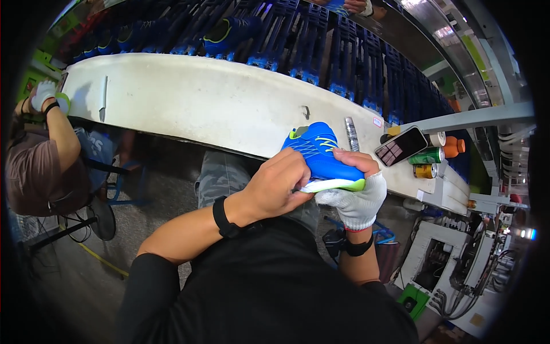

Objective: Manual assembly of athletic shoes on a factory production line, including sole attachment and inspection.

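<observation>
A blue sneaker (327,163) with yellow-green laces is held over the near edge of the white bench, its sole side turned toward me. Along its lower edge shows a white and lime-green sole (339,184). My left hand (277,182), bare with a black band at the wrist, is closed with fingers bent against the sole's left end. My right hand (362,195), in a white knit glove with bare thumb and fingertips, grips the other end of the shoe. Whether the left fingers also pinch something small is hidden.
Right of the shoe lie a silvery strip-like tool (352,134), a phone (401,145), a green can (427,156), a gold can (425,171) and an orange bottle (454,147). Beyond the bench (189,97) runs a blue rack conveyor (309,46) carrying shoes. A co-worker's gloved hand (43,93) is far left.
</observation>
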### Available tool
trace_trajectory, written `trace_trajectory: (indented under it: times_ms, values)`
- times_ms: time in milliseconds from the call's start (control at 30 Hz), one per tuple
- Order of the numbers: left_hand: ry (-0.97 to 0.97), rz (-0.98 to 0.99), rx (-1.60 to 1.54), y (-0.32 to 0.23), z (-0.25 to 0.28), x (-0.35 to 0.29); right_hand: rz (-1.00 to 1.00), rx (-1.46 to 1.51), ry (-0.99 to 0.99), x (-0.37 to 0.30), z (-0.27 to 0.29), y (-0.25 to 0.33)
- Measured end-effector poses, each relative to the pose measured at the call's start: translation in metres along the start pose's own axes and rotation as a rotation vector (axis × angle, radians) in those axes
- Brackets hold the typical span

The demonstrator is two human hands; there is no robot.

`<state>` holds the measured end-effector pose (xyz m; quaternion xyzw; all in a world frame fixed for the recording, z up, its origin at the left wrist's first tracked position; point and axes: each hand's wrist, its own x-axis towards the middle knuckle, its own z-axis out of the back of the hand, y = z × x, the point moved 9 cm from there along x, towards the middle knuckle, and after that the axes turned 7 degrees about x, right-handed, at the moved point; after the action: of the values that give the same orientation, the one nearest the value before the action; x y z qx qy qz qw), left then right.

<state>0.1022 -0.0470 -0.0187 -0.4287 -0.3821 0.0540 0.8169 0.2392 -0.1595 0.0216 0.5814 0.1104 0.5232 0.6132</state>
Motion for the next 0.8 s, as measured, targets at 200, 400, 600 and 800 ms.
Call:
trace_trajectory:
  times_ms: [200,400,600,800]
  values:
    - [0.098,-0.187,0.032,-0.006,0.003,0.013,0.223,-0.036,0.179,0.001,-0.002,0.003]
    - [0.373,0.065,0.047,0.025,-0.013,0.019,0.242,-0.048,0.153,-0.007,-0.002,0.005]
    - [0.253,0.069,0.174,0.057,0.016,-0.009,0.241,0.173,0.110,-0.011,0.008,-0.006]
    - [0.203,-0.241,0.484,0.021,0.062,-0.003,-0.187,1.085,-0.548,-0.017,0.004,-0.091]
